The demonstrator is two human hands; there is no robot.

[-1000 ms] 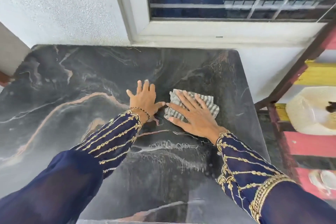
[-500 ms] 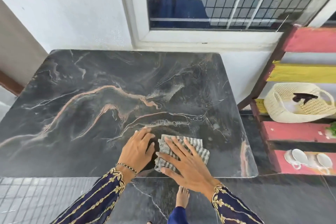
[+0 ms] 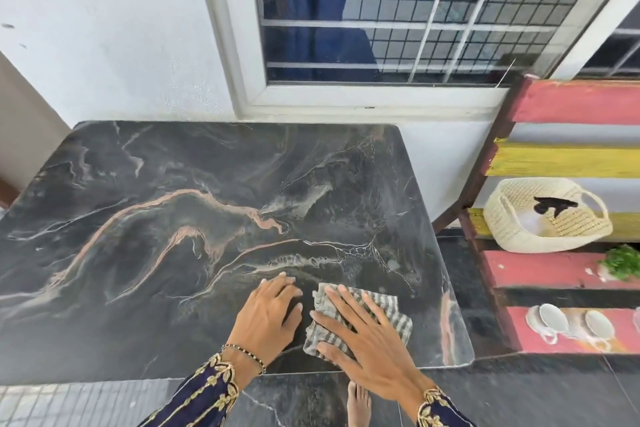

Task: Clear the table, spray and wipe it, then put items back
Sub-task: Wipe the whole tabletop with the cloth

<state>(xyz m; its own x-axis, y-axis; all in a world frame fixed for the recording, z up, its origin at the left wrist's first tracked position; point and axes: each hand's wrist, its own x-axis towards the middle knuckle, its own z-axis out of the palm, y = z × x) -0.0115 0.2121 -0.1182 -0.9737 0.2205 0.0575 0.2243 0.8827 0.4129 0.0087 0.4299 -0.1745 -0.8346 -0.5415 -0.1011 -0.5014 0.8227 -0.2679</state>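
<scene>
A dark marble table (image 3: 173,236) with pink and white veins fills the view, bare apart from a cloth. A grey striped cloth (image 3: 394,314) lies near the table's front right edge. My right hand (image 3: 367,340) presses flat on the cloth with fingers spread. My left hand (image 3: 268,317) rests flat on the marble just left of the cloth, holding nothing.
A white wall and barred window (image 3: 398,17) stand behind the table. On the right is a red and yellow shelf (image 3: 568,270) with a woven basket (image 3: 543,218), a green plant (image 3: 623,262) and white cups (image 3: 554,321). A bare foot (image 3: 358,404) shows on the dark floor.
Both hands and the cloth have slid from the table's middle back to its front right edge. The view has pulled back, now showing the whole table and the shelf.
</scene>
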